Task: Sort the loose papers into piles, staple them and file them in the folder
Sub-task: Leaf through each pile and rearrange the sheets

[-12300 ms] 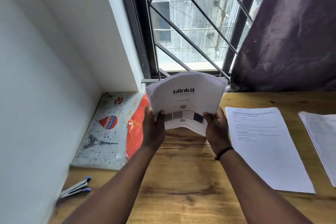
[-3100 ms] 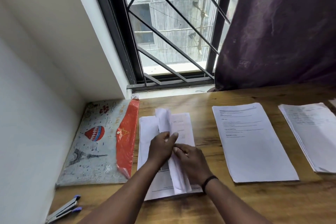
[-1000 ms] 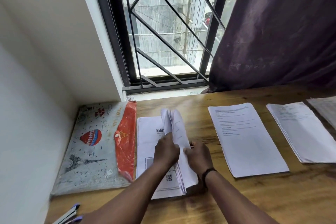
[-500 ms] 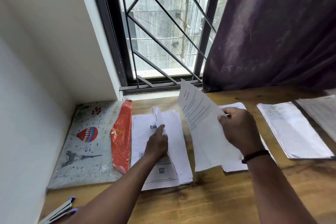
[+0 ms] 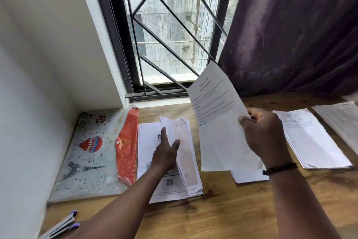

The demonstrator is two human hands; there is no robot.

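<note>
right hand [image 5: 265, 138]: grips one printed sheet [image 5: 219, 120], lifted above the desk [image 5: 222, 213]; left hand [image 5: 164, 154]: fingers straight, pressing flat on the leftmost paper pile [image 5: 186, 159]. four piles lie in a row, one folder [image 5: 96, 153] beside the leftmost. one stapler [image 5: 62, 226] at the near left edge.

Four paper piles are counted on the desk: a loose pile [image 5: 186, 153] at the left, a second pile [image 5: 249, 175] mostly hidden behind the raised sheet, a third pile [image 5: 313, 141] and a fourth pile [image 5: 342, 120] cut by the right edge. One single sheet [image 5: 219, 122] is held up. One folder [image 5: 93, 153] and one stapler [image 5: 60, 227] are seen. Two hands are counted, left hand [image 5: 164, 153] and right hand [image 5: 265, 134]
</note>
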